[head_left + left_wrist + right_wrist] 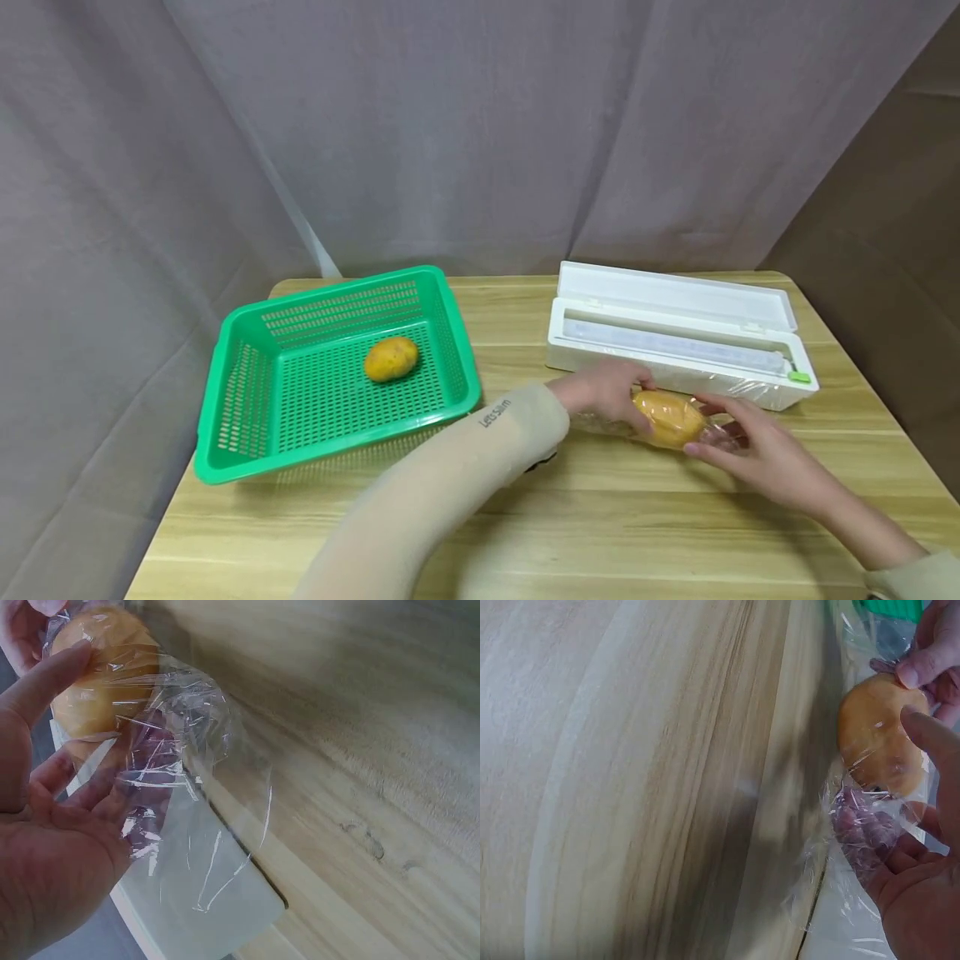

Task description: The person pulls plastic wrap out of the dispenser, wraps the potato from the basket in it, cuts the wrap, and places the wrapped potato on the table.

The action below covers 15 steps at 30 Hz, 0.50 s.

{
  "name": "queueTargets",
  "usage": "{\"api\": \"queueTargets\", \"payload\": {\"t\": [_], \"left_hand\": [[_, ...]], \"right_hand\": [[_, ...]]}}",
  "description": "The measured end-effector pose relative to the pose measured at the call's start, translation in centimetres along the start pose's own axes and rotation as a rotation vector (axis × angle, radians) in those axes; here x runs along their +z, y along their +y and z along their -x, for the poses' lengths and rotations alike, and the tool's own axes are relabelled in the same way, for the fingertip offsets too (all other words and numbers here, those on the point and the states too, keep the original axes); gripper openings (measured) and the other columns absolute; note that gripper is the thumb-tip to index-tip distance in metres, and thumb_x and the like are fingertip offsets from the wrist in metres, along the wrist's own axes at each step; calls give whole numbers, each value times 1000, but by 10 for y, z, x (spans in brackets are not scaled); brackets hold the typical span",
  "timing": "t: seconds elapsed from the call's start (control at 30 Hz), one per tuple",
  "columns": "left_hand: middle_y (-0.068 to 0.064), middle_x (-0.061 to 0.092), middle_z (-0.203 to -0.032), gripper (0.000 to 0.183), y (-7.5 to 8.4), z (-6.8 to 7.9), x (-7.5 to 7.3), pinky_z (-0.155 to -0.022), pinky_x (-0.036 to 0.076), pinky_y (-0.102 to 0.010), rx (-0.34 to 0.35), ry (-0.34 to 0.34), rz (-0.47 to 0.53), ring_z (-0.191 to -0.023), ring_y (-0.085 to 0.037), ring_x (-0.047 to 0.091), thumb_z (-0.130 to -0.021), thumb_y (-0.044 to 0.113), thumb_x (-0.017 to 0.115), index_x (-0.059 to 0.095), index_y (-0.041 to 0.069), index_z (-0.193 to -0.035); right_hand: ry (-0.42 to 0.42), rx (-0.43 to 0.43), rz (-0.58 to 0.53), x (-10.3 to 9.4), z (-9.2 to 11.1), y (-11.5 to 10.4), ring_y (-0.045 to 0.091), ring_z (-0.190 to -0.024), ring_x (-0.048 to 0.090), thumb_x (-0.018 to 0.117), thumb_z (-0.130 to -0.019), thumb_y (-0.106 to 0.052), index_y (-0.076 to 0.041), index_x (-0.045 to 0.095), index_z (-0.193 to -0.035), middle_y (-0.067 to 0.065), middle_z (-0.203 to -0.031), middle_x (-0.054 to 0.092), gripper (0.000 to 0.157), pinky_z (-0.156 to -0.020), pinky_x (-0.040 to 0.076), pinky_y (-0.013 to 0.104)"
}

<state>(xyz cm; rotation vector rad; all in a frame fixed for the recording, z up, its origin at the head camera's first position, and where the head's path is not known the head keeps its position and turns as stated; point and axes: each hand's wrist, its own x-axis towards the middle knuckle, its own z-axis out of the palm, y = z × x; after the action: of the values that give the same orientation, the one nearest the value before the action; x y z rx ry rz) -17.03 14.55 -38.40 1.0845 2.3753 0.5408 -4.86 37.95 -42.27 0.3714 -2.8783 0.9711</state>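
A yellow potato (670, 419), covered in clear plastic wrap (199, 712), is held between both hands over the front of the white box. My left hand (609, 392) holds its left end, the thumb on the near side and the fingers behind. At the other end my right hand (772, 454) grips it, with the thumb against the potato (881, 735) in the right wrist view and the fingers curled behind the film. Loose wrap sticks out past both ends and partly veils the fingers.
Behind the hands a white cling film box (678, 379) stands with its lid raised, a film roll (667, 343) inside and a green slider (799, 377) at its right end. A green basket (337, 437) on the left holds a bare potato (391, 359). Grey curtains surround the wooden table (600, 533).
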Motion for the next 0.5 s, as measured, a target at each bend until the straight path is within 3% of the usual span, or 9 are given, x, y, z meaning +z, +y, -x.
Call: {"api": "queueTargets", "payload": {"t": [0.17,0.37,0.5], "left_hand": [[13,68,-125,55,-2,-2,1,-91,45,-15,2,16,-69,-107,-2,59,-87,43,89,69,22,-134],[14,69,-129,57,-5,-3,6,-98,45,-15,20,57,-135,-115,-2,60,-88,47,87,70,23,-136],[14,68,-131,59,-7,-4,12,-96,45,-16,36,90,-190,-117,-2,58,-90,50,84,69,25,-141]], "right_hand": [[22,-18,94,-7,5,-1,-3,-102,61,91,-87,-19,-1,62,-141,18,-126,68,64,-81,53,13],[158,-287,357,0,0,-6,24,-106,64,98,-74,-22,-10,68,-137,4,-122,67,71,-87,51,35],[159,-361,396,8,-7,-5,28,-107,64,96,-76,-22,-9,67,-136,5,-122,66,68,-85,53,50]]}}
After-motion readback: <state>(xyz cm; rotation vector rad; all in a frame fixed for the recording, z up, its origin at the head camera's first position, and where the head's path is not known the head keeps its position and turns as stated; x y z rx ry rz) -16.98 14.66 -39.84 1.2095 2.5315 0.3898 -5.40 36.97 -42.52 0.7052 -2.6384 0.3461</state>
